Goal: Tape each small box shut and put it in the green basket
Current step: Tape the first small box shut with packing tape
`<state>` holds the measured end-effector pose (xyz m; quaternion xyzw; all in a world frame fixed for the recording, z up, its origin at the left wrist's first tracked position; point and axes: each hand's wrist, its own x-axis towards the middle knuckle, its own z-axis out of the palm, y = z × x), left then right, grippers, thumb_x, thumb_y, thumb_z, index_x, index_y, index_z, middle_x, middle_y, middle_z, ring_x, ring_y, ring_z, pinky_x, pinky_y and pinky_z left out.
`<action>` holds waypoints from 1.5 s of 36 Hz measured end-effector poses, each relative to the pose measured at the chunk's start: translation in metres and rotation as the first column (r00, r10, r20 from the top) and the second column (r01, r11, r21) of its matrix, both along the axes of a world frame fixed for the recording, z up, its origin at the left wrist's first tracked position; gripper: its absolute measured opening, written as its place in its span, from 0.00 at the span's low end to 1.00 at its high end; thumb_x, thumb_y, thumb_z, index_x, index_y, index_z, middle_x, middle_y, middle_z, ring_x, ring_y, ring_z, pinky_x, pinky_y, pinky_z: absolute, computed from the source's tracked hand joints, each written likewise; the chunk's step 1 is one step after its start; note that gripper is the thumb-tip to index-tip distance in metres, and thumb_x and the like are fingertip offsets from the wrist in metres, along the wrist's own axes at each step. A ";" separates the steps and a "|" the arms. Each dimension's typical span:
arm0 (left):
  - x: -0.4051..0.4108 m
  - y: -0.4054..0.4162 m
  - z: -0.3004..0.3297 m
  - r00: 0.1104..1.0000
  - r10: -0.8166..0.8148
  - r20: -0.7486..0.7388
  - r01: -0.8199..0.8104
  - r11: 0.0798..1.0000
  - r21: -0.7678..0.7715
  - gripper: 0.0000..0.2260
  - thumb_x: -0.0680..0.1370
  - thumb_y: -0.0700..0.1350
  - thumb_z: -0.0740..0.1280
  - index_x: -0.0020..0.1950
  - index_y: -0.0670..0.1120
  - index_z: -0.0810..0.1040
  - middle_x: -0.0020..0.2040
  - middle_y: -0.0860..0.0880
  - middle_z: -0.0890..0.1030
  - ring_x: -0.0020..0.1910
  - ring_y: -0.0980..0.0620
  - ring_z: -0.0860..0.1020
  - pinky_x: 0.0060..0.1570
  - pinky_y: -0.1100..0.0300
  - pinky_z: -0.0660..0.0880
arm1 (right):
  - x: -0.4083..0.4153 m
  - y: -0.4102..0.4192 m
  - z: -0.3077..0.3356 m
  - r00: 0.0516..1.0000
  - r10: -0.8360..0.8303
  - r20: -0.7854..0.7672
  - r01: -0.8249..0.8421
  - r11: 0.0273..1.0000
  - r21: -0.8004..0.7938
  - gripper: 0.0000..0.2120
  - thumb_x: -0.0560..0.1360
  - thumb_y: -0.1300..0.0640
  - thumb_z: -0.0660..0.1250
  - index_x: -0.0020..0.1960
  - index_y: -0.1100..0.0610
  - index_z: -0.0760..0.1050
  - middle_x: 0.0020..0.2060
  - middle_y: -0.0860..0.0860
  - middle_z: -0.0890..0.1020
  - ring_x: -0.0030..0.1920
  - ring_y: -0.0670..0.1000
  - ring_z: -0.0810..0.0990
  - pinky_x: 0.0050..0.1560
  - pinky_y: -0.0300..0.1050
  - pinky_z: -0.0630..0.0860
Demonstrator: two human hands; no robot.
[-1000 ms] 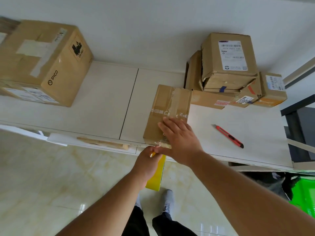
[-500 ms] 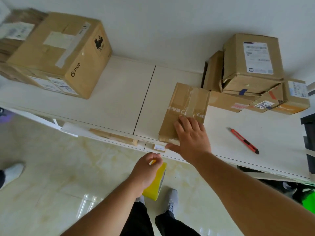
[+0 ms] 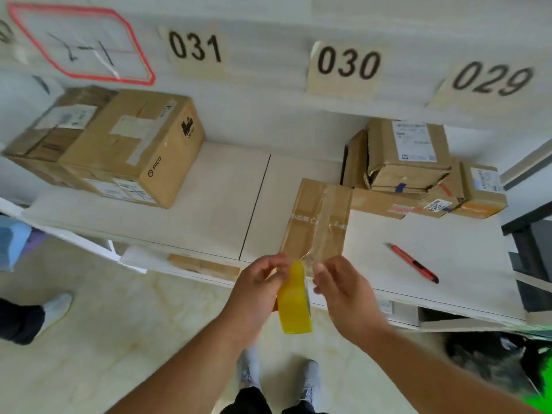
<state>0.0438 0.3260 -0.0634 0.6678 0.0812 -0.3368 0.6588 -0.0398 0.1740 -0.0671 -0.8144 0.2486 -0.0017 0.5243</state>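
Note:
A small flat cardboard box (image 3: 316, 219) lies at the front edge of the white table (image 3: 209, 204), with a strip of clear tape running down its top. My left hand (image 3: 257, 291) grips a yellow tape roll (image 3: 294, 300) just in front of the box's near edge. My right hand (image 3: 337, 285) pinches the clear tape end beside the roll, at the box's near edge. A sliver of the green basket (image 3: 540, 380) shows at the bottom right, below the table.
A red utility knife (image 3: 415, 262) lies on the table right of the box. A pile of small cardboard boxes (image 3: 418, 168) sits at the back right, large boxes (image 3: 119, 147) at the back left. Another person's foot (image 3: 56, 306) stands at the left.
My right hand has come off the box top and now pinches the tape by the roll. My left hand has raised the roll back to the box's near edge. The view has tilted up.

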 end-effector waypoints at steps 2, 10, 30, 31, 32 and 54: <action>-0.001 -0.006 0.013 1.000 0.008 0.027 -0.006 0.999 -0.043 0.05 0.80 0.45 0.70 0.55 0.50 0.83 0.64 0.61 0.80 0.57 0.51 0.83 0.51 0.47 0.82 | -0.007 0.006 0.015 0.999 0.024 -0.039 -0.012 0.962 0.272 0.14 0.73 0.33 0.67 0.45 0.44 0.75 0.40 0.45 0.82 0.41 0.47 0.81 0.47 0.52 0.80; 0.003 -0.014 0.078 0.935 -0.163 0.315 0.164 0.986 0.025 0.04 0.77 0.43 0.73 0.49 0.52 0.85 0.61 0.61 0.82 0.53 0.62 0.81 0.54 0.60 0.78 | -0.013 0.010 0.071 0.991 -0.130 0.017 0.110 0.893 0.436 0.21 0.71 0.44 0.77 0.59 0.46 0.74 0.46 0.54 0.85 0.46 0.55 0.84 0.51 0.57 0.80; -0.006 0.027 0.130 0.596 -0.236 0.767 0.342 0.940 0.024 0.05 0.78 0.45 0.71 0.46 0.56 0.84 0.42 0.57 0.85 0.44 0.57 0.83 0.44 0.66 0.78 | -0.043 0.081 0.152 0.968 -0.225 0.114 0.149 0.873 0.464 0.16 0.83 0.58 0.63 0.55 0.37 0.79 0.42 0.58 0.81 0.40 0.51 0.78 0.42 0.45 0.76; -0.007 0.029 0.128 0.608 -0.246 0.755 0.344 0.938 0.028 0.05 0.78 0.46 0.71 0.46 0.56 0.84 0.42 0.57 0.85 0.45 0.56 0.83 0.44 0.65 0.78 | -0.044 0.085 0.153 0.965 -0.240 0.104 0.166 0.870 0.465 0.15 0.83 0.58 0.63 0.55 0.37 0.79 0.42 0.58 0.81 0.40 0.51 0.78 0.42 0.46 0.76; -0.007 0.030 0.127 0.617 -0.257 0.744 0.349 0.937 0.034 0.05 0.79 0.46 0.71 0.46 0.56 0.84 0.42 0.57 0.85 0.45 0.56 0.83 0.44 0.65 0.78 | -0.044 0.088 0.151 0.962 -0.256 0.096 0.187 0.871 0.454 0.15 0.83 0.58 0.63 0.54 0.37 0.80 0.42 0.60 0.81 0.40 0.51 0.78 0.42 0.47 0.75; -0.012 0.054 0.144 0.127 -0.211 0.969 0.206 0.961 0.183 0.02 0.79 0.41 0.68 0.49 0.45 0.81 0.43 0.54 0.77 0.40 0.54 0.77 0.41 0.63 0.74 | -0.060 0.081 0.152 0.919 -0.393 0.038 0.325 0.809 0.489 0.14 0.80 0.60 0.64 0.49 0.43 0.84 0.36 0.51 0.80 0.35 0.47 0.77 0.36 0.41 0.76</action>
